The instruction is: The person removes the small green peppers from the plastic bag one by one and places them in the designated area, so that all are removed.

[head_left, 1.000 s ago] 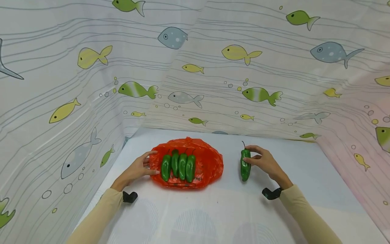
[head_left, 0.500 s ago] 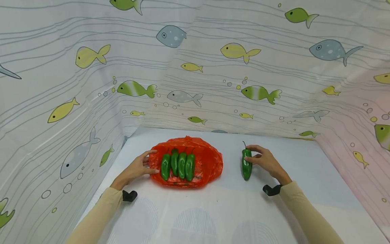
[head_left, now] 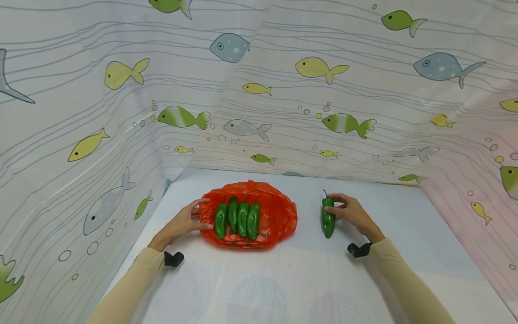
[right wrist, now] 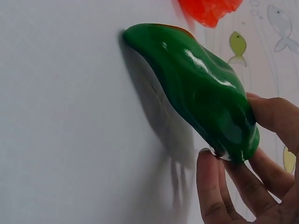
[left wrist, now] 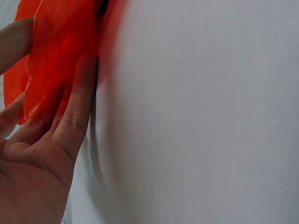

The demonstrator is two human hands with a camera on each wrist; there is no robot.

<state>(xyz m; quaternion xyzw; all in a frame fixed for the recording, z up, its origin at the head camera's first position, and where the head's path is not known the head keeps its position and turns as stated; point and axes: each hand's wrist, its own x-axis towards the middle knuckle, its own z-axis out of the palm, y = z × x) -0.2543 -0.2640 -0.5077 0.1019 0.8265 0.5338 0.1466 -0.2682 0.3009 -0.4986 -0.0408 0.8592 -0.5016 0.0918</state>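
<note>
My left hand (head_left: 184,221) holds the left edge of a red plastic bag (head_left: 279,220), its fingers spread on the film. The left wrist view has the red film (left wrist: 65,37) between the thumb and the other fingers. Several green peppers (head_left: 243,220) lie side by side in the bag's open mouth, stems pointing away. Off to the right, my right hand (head_left: 354,213) pinches one more green pepper (head_left: 328,220) near its stem end. In the right wrist view this glossy pepper (right wrist: 196,84) slants, its tip close to or on the table; whether it touches is unclear.
A white tabletop (head_left: 259,279) with faint round prints lies under everything. Fish-patterned sheets (head_left: 283,103) wall it in at the back and both sides. Black wrist cameras (head_left: 174,258) sit on both wrists.
The pepper in my right hand has shifted slightly right and its lower tip has swung a little right. My left hand and the bag stay where they were.
</note>
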